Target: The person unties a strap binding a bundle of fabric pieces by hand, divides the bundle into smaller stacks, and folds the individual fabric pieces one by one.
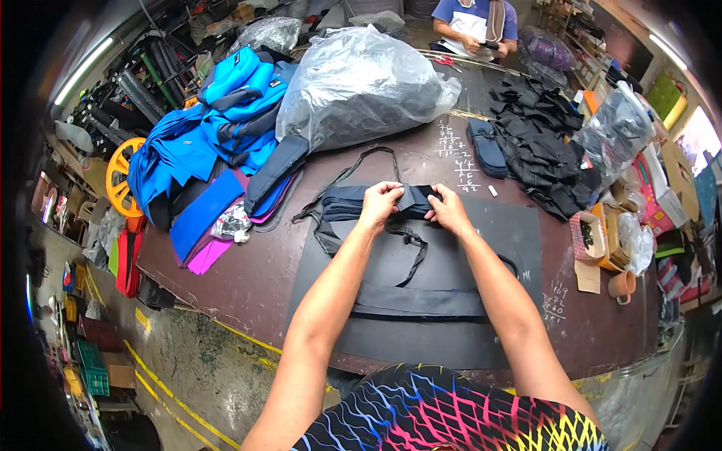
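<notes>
My left hand (383,203) pinches the near edge of a stack of dark fabric strips (343,204), its thumb and fingers closed on the cloth. At the stack's other end, my right hand (449,210) grips the dark fabric between thumb and fingers. A lighter grey piece shows between the two hands. Black webbing straps (415,263) trail around the stack, partly looped on the table. Nearer to me, a long folded black fabric strip (414,302) lies across a black mat (320,278); my right forearm covers its right end.
A large plastic bag (361,90) and blue fabric pieces (177,146) are heaped at the back left. Black cut pieces (538,143), small boxes (587,235) and a mug (622,286) stand at the right. Chalk figures mark the brown table (226,289). Another person (475,26) is across the table.
</notes>
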A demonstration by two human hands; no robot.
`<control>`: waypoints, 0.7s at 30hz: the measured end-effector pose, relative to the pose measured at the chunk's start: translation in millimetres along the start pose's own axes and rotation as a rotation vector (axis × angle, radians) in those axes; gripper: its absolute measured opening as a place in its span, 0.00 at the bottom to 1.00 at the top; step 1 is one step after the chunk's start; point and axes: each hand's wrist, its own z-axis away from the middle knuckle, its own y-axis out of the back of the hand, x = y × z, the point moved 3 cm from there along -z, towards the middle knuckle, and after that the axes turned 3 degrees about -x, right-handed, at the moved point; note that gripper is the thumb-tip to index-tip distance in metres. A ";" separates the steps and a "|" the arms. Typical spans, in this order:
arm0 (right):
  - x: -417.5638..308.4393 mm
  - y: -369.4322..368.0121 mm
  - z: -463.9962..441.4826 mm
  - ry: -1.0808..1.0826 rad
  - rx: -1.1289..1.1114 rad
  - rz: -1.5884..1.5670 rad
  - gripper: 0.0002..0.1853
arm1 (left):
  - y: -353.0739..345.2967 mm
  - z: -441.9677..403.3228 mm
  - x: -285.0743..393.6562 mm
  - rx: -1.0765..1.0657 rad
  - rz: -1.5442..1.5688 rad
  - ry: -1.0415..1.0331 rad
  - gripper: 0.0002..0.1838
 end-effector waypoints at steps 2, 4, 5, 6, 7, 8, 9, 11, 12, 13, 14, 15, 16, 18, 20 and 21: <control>0.1 -3.1 -0.1 -0.007 -0.007 -0.011 0.10 | -1.3 0.6 -0.2 0.004 -0.002 0.000 0.08; -0.9 -3.6 0.3 -0.006 -0.006 -0.017 0.10 | -4.7 1.6 2.5 -0.006 0.000 -0.003 0.08; -1.4 -2.8 1.0 -0.007 -0.002 -0.019 0.10 | -5.7 2.3 3.8 -0.008 -0.001 0.000 0.08; -2.1 -3.1 1.5 -0.010 0.000 -0.021 0.10 | -5.8 3.2 5.5 -0.011 0.002 0.001 0.08; -2.7 -4.0 2.0 -0.004 -0.003 -0.024 0.09 | -5.9 4.2 6.9 -0.014 0.003 0.003 0.08; -3.0 -4.9 2.2 0.002 -0.006 -0.026 0.09 | -6.1 4.3 7.4 -0.018 0.006 0.005 0.08; -3.3 -5.6 2.2 0.006 -0.009 -0.028 0.09 | -6.3 3.4 8.3 -0.020 0.005 0.010 0.08; -3.3 -6.7 0.5 -0.003 -0.011 -0.034 0.09 | -6.2 1.3 10.6 -0.029 -0.001 0.000 0.08; -3.0 -7.6 0.5 -0.007 -0.014 -0.040 0.09 | -6.6 2.1 10.1 -0.034 -0.004 -0.002 0.08; -3.1 -8.4 0.9 -0.008 -0.016 -0.045 0.09 | -7.0 2.3 9.9 -0.038 -0.005 0.007 0.08; -3.3 -9.0 1.4 -0.014 -0.014 -0.047 0.09 | -6.9 1.6 10.7 -0.037 0.000 0.009 0.08; -3.8 -9.7 1.3 -0.016 -0.013 -0.050 0.08 | -6.7 1.1 11.6 -0.034 0.005 0.009 0.08; -4.1 -10.5 1.7 -0.017 -0.013 -0.053 0.08 | -6.5 1.9 11.5 -0.032 0.009 0.008 0.08; -4.3 -10.9 3.3 -0.019 -0.013 -0.056 0.08 | -7.5 3.7 10.6 -0.040 -0.010 0.014 0.09; -4.5 -11.0 3.8 -0.025 -0.021 -0.049 0.08 | -9.2 3.0 11.5 -0.055 -0.047 0.016 0.11; -4.7 -11.1 3.8 -0.028 -0.025 -0.046 0.08 | -10.2 2.7 11.8 -0.055 -0.047 0.014 0.11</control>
